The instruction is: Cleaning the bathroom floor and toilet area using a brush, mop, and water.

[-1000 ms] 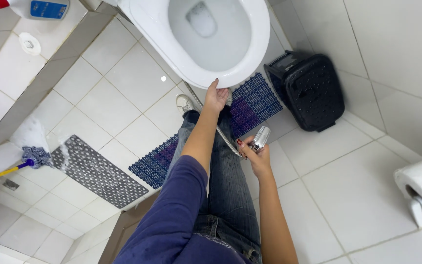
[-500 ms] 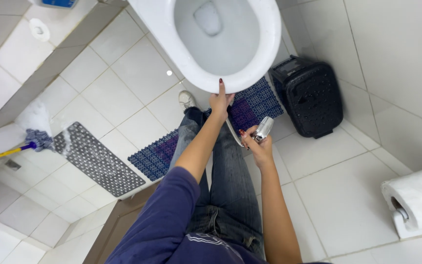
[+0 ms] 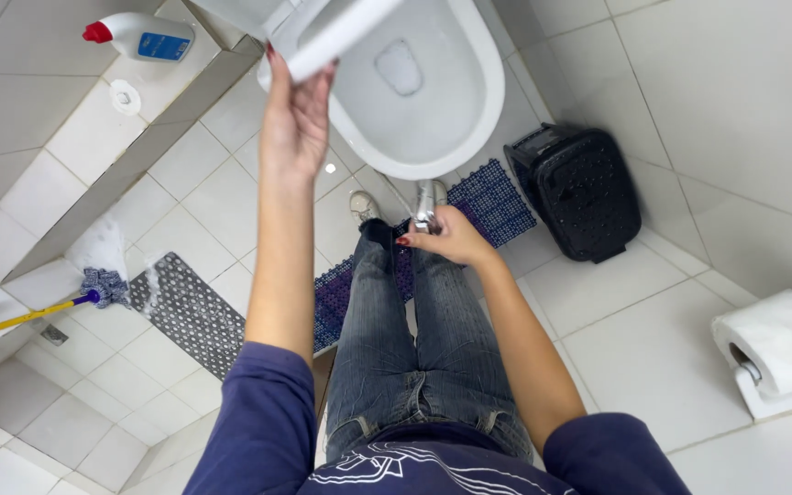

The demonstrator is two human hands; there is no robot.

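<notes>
I look down at a white toilet bowl (image 3: 456, 110) from standing height. My left hand (image 3: 293, 119) is raised and grips the front edge of the white toilet seat (image 3: 341, 35), which is tilted up off the bowl. My right hand (image 3: 446, 238) hangs lower, in front of the bowl, closed around a small silvery canister (image 3: 424, 213) that points downward. My jeans and shoes stand on a blue mat (image 3: 492, 197) at the toilet's foot.
A black waste bin (image 3: 584, 188) stands right of the bowl. A toilet paper roll (image 3: 781, 344) hangs on the right wall. A white cleaner bottle with a red cap (image 3: 139, 37) lies on a tiled ledge. A mop (image 3: 93, 286) and a grey mat (image 3: 185, 312) lie left.
My left hand has gone from the bowl's front rim up to the seat and lifted it. My right hand with the canister has moved slightly toward the bowl. The view has shifted.
</notes>
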